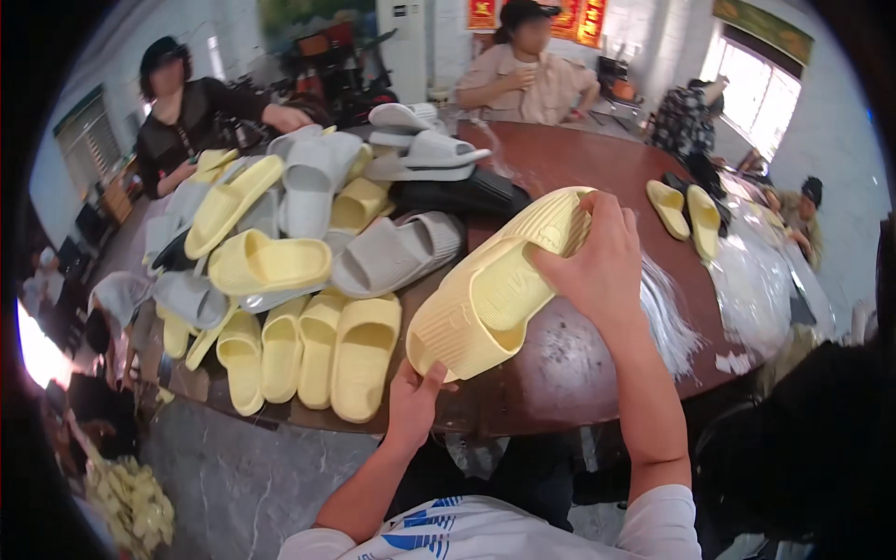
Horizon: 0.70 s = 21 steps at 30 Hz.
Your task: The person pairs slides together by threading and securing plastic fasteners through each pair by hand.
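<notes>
A pair of pale yellow slide slippers [471, 322] is held up over the near middle of the table, fitted together heel to toe, with a ribbed strap at each end. My left hand [416, 399] is closed on the lower-left end, thumb on the edge. At the upper-right end, my right hand [602, 266] grips the other strap, its thumb reaching inside and fingers wrapped behind. Just left of my left hand stands a row of yellow slippers [362, 359] leaning on the pile. Behind the held pair lies a grey slipper [397, 257].
A large heap of grey slippers [313, 182] and yellow ones covers the left of the brown table [579, 149]. Clear plastic bags [667, 317] lie at the right, beside another yellow pair [702, 224]. Several people sit or stand around; one reaches to the heap.
</notes>
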### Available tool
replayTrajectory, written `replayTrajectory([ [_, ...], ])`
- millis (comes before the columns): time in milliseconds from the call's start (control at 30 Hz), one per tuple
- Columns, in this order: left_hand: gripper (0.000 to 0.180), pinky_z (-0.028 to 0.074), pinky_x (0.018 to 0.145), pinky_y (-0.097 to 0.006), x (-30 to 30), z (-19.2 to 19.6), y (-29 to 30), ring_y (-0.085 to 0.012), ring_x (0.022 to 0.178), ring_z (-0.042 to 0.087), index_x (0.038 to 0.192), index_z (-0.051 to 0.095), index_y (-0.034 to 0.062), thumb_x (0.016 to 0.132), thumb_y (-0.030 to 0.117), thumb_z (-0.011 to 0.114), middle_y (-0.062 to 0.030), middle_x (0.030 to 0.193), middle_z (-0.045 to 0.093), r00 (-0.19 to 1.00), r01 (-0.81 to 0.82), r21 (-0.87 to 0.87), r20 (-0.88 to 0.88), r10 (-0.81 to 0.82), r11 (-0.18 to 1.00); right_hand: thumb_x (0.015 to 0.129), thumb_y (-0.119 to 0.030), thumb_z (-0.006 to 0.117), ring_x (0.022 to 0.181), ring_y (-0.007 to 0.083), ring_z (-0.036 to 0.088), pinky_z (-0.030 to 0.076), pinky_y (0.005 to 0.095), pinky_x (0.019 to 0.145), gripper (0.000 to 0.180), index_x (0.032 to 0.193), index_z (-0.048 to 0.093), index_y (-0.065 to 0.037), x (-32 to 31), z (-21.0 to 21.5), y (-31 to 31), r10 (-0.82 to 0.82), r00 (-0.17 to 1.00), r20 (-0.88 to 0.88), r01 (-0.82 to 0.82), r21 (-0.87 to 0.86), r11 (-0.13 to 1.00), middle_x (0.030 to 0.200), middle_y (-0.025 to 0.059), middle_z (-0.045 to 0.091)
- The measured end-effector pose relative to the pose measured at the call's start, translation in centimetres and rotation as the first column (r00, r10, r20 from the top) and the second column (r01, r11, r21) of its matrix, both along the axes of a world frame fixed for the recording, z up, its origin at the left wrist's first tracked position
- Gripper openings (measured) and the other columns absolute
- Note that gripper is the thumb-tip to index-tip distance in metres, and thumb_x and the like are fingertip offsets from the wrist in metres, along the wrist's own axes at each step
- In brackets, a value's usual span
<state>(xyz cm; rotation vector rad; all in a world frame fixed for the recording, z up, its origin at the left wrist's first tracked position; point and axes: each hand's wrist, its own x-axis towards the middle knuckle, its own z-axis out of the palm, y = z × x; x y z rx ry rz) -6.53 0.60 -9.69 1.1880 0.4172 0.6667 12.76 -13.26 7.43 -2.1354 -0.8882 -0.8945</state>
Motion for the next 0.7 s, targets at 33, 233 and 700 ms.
replayTrajectory([
  [33, 0.048, 0.058, 0.087, -0.035, 0.3, 0.8, -0.3, -0.0200, 0.106, 0.066, 0.138, 0.045, 0.0032, 0.097, 0.013, 0.067, -0.0098, 0.124, 0.061, 0.995, 0.099, -0.121, -0.005, -0.100, 0.988, 0.061, -0.026, 0.089, 0.098, 0.0362, 0.056, 0.048, 0.0448, 0.086, 0.066, 0.113, 0.056, -0.001, 0.4, 0.3, -1.5, -0.030, 1.000, -0.002, 0.030, 0.006, 1.000, 0.104, 0.0137, 0.060],
  [233, 0.035, 0.057, 0.071, -0.030, 0.5, 3.2, 2.8, -0.0159, 0.089, 0.068, 0.132, 0.054, 0.0042, 0.102, 0.020, 0.060, -0.0062, 0.105, 0.068, 0.999, 0.046, -0.085, -0.009, -0.047, 0.995, 0.073, -0.011, 0.077, 0.111, 0.0324, 0.058, 0.048, 0.0408, 0.095, 0.054, 0.122, 0.057, -0.001, 3.7, 1.8, -14.2, -0.350, 0.936, 0.017, 0.330, 0.297, 0.896, 0.118, 0.0169, 0.061],
  [700, 0.046, 0.054, 0.074, -0.030, 16.6, 2.7, 3.3, -0.0153, 0.084, 0.064, 0.141, 0.050, 0.0036, 0.104, 0.029, 0.058, -0.0067, 0.100, 0.066, 0.704, 0.685, -0.037, -0.221, -0.675, 0.727, 0.072, 0.003, 0.065, 0.112, 0.0329, 0.064, 0.052, 0.0388, 0.098, 0.047, 0.115, 0.075, -0.013, -1.8, -4.5, -6.5, 0.457, 0.876, -0.155, -0.455, 0.052, 0.889, 0.122, 0.0124, 0.068],
])
